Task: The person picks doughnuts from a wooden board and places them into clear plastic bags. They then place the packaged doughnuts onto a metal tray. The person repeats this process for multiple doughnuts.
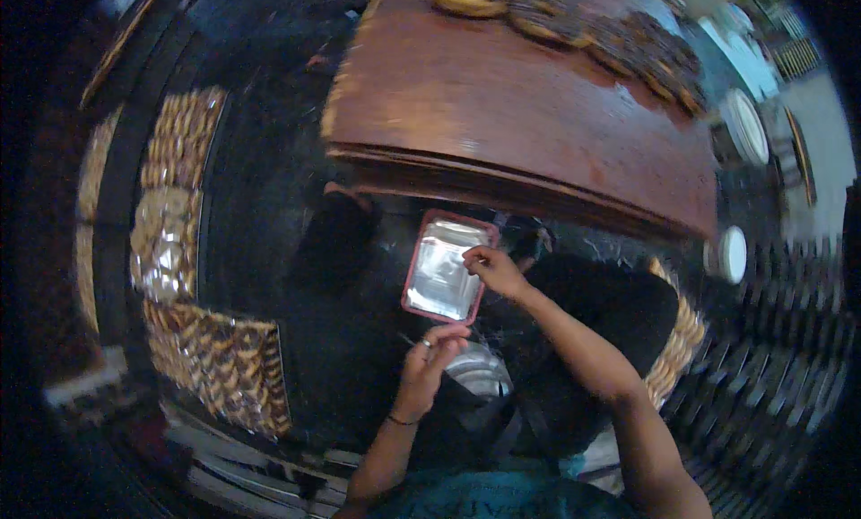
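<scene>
A shallow tray with a red rim [437,316] lies before me, between my dark-clothed legs. Silvery, glossy sheets or film [437,270] fill its inside; glare hides what they are exactly. Over the tray's right side is my right hand [496,271], its fingers curled and thumb bent in. Whether it pinches a piece of the film cannot be made out. My left hand [427,367], with a ring and a dark wristband, is at the tray's near edge, fingers extended and nothing visible in it. Just to its right shows a round, shiny surface [477,369].
A reddish-brown low table [471,108] stands ahead, with dark, yellow-edged pieces [572,31] along its far side. Wrapped rows of brownish pieces [212,364] lie at left. White round lids or tubs [732,254] and dark slatted crates [760,364] are at right.
</scene>
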`<action>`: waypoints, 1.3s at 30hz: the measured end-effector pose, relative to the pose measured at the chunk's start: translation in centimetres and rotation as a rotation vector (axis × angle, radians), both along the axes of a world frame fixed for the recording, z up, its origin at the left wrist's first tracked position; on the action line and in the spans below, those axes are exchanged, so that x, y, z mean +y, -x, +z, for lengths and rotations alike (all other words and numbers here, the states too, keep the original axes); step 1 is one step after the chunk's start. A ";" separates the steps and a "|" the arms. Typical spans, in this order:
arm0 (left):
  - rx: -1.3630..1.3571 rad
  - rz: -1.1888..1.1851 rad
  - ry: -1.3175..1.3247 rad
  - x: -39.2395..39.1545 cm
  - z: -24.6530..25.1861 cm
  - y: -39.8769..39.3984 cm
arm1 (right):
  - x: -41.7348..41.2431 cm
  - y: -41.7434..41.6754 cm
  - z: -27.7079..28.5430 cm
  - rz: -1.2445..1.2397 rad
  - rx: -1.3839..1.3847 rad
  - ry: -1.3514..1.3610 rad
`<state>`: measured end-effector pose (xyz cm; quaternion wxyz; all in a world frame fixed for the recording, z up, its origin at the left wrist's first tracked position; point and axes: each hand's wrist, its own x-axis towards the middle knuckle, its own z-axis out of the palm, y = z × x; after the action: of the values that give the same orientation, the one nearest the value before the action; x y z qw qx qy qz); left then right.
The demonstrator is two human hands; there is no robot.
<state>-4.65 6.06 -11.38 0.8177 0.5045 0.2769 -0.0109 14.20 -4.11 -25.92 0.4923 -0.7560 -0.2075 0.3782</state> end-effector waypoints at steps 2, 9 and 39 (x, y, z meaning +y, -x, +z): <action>-0.007 0.045 0.080 0.2 -0.4 0.4 | 1.9 -0.4 -7.6 0.089 -0.152 0.252; 0.113 0.211 0.399 1.8 -1.5 1.1 | 5.1 3.6 -18.0 0.368 -0.611 0.736; -0.507 -0.546 0.417 0.4 10.2 -4.4 | -12.7 8.1 26.5 0.673 -0.870 -0.340</action>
<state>-0.29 6.51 -1.16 0.9116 0.3698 -0.0845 -0.1584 6.10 -16.82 0.54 0.3289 -0.6444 -0.6780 0.1297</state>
